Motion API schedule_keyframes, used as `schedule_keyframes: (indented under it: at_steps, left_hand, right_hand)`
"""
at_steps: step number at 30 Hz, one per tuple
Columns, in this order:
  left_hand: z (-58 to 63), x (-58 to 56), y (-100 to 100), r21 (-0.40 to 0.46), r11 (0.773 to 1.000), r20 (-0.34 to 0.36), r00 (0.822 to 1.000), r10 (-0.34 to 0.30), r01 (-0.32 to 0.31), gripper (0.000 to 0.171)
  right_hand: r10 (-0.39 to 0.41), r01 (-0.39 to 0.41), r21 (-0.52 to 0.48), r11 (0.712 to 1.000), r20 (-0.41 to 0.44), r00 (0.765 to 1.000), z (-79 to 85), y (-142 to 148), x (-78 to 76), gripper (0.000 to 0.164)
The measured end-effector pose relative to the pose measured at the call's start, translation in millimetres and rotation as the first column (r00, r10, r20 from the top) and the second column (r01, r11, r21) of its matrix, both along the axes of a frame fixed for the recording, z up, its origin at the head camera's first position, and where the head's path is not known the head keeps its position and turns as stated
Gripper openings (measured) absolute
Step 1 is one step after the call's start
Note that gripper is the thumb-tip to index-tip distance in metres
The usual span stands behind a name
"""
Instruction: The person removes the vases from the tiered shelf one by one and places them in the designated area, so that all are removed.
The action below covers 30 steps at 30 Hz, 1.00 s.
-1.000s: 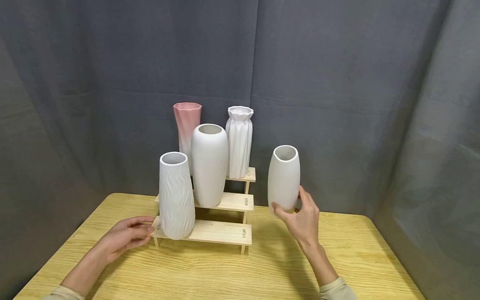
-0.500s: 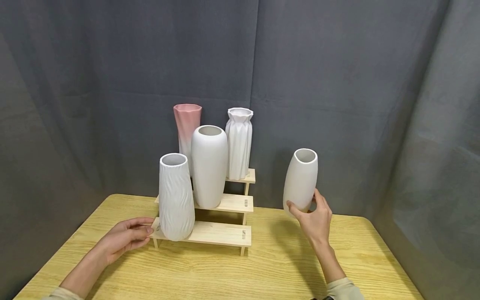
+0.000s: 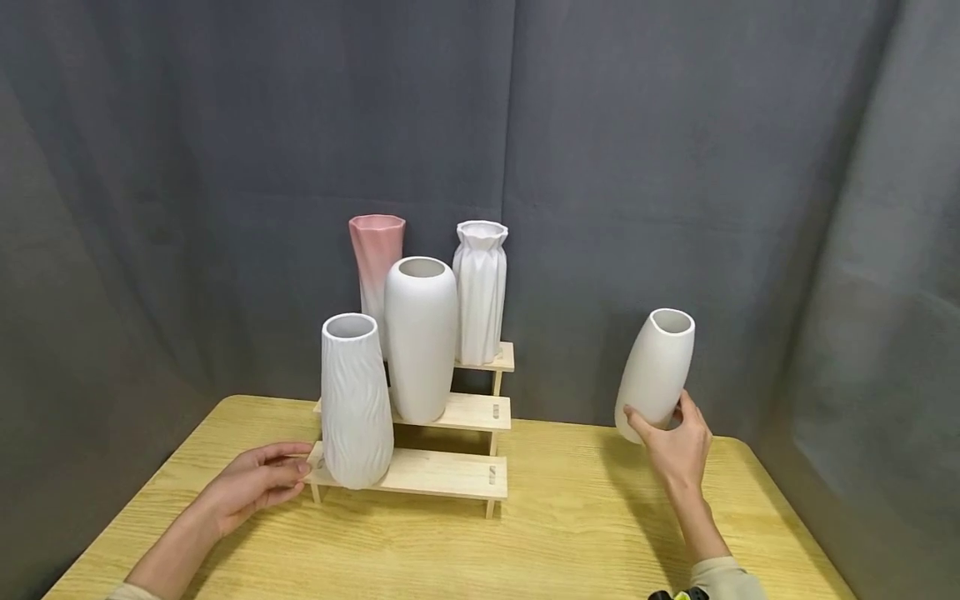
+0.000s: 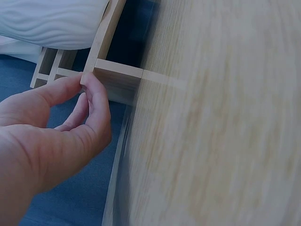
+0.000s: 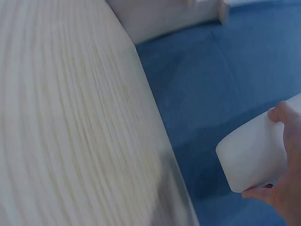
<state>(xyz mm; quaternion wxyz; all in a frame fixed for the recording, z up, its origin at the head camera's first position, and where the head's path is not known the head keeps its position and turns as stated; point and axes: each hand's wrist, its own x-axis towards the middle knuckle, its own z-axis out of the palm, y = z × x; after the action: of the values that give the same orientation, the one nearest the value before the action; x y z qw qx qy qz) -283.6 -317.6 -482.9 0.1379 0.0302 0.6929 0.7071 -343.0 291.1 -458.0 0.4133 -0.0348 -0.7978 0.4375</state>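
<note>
My right hand [image 3: 678, 442] grips a smooth white vase [image 3: 660, 367] near its base, holding it tilted above the right part of the table. In the right wrist view the thumb and fingers lie on opposite sides of that vase [image 5: 254, 153]. My left hand [image 3: 251, 483] pinches the left end of the lowest step of a wooden tiered stand [image 3: 450, 473]; the left wrist view shows thumb and fingertip meeting at the board's corner [image 4: 89, 75]. Just beside this hand, a white vase with wavy ridges [image 3: 356, 408] stands upright on the lowest step.
A taller smooth white vase [image 3: 422, 342] stands on the middle step. Behind it, on the top step, are a pink-and-white vase [image 3: 377, 250] and a white pleated vase [image 3: 480, 292]. The wooden table [image 3: 570, 533] is backed by a grey curtain [image 3: 637, 167].
My right hand has carried the smooth white vase to the right, away from the stand, and the vase now leans more. The left hand keeps its hold on the stand.
</note>
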Motion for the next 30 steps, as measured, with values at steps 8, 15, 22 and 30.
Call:
schedule_keyframes:
  at_steps: [8,15,22,30]
  left_hand:
    - [1.3,-0.6,0,0.021,1.000,-0.014,1.000,-0.016,0.016,0.060]
    - [3.5,-2.2,-2,0.034,0.999,-0.020,1.000,-0.004,0.005,0.056]
    - [0.9,-1.8,-2,0.047,0.999,-0.018,1.000,-0.020,0.021,0.058]
    - [-2.0,0.2,-1,0.056,0.998,-0.018,1.000,-0.018,0.019,0.062]
  right_hand:
    - [-0.101,0.111,-0.090,0.990,0.112,0.989,-12.7,37,3.0,0.062]
    - [-0.158,0.174,-0.096,0.980,0.155,0.975,-16.7,61,2.3,0.067]
    - [-0.185,0.207,-0.109,0.972,0.182,0.966,-29.6,82,4.2,0.071]
    - [-0.192,0.216,-0.114,0.970,0.194,0.962,-38.9,96,2.8,0.075]
